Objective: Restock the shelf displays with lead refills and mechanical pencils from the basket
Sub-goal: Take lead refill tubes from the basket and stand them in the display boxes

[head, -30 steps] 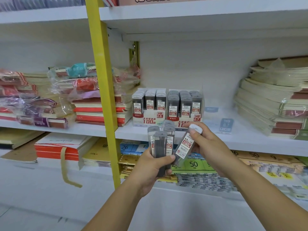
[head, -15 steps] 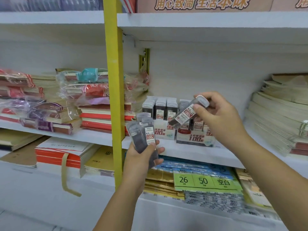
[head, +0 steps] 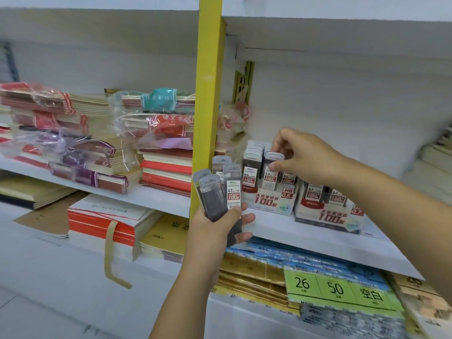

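Display box (head: 267, 201) of refills, right fingers (head: 274, 165) pinching one case (head: 270, 176) in it — left fingers (head: 235, 213) clamped round spares (head: 233, 189).

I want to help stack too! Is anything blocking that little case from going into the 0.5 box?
Nothing visible does. The right hand pinches the case right at the 0.5 box, beside the other cases standing in it.

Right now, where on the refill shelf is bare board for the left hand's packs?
Bare shelf runs along the front edge before the 0.5 box and 0.7 box, right of the yellow post. Crowded: notebook stacks left of the post; the 0.5 box, where the right hand pinches a pack.
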The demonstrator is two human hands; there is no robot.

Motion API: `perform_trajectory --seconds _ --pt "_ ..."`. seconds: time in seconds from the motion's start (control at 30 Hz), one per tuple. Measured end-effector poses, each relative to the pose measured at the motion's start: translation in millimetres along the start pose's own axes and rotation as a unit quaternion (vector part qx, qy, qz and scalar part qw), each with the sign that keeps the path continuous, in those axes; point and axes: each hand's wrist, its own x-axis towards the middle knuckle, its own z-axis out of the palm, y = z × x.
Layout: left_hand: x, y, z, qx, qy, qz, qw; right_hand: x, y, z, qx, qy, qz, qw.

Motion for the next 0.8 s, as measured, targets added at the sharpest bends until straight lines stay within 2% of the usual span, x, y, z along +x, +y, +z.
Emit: perform_trajectory --seconds 0.07,0.17,0.23,0.3,0.37,0.43,0.5,0.67,0.73,0.8 --pt "-0.6 0.7 -0.7 0.005 -0.01 -0.009 1.0 2.1 1.1 2.0 -0.094 0.051 -0.033 0.994" --pt "-3.4 2.0 -0.6 0.012 -0.029 -0.02 0.999 0.6 0.3 1.7 -0.228 0.112 -0.067 0.965" --pt "-5.7 2.9 -0.2 0.007 -0.047 -0.025 0.999 -6.6 -1.2 2.6 -0.267 0.144 -0.08 0.949" --pt "-7.8 3.6 1.2 0.003 -0.067 -0.027 0.997 -21.4 -6.6 3.9 -0.178 0.171 -0.076 0.966" --pt "-9.2 3.7 3.7 0.006 -0.095 -0.028 0.995 -40.5 -15.0 6.5 0.018 0.128 -0.046 0.991" --pt "-10.4 2.7 8.4 0.01 -0.126 -0.034 0.991 -58.2 -23.1 9.6 0.19 0.041 -0.002 0.981" --pt "-11.4 0.5 15.3 0.009 -0.154 -0.044 0.987 -70.8 -23.4 15.7 0.28 0.014 0.032 0.959" --pt "-12.1 -10.5 37.7 0.014 -0.174 -0.047 0.983 -90.5 3.2 2.4 0.37 0.121 0.109 0.915" --pt "-12.0 -16.1 46.7 0.031 -0.168 -0.049 0.984 -96.7 21.2 -18.9 0.379 0.192 0.105 0.899" --pt "-11.9 -21.7 54.7 0.045 -0.166 -0.052 0.984 -102.0 38.8 -43.4 0.354 0.244 0.074 0.9"
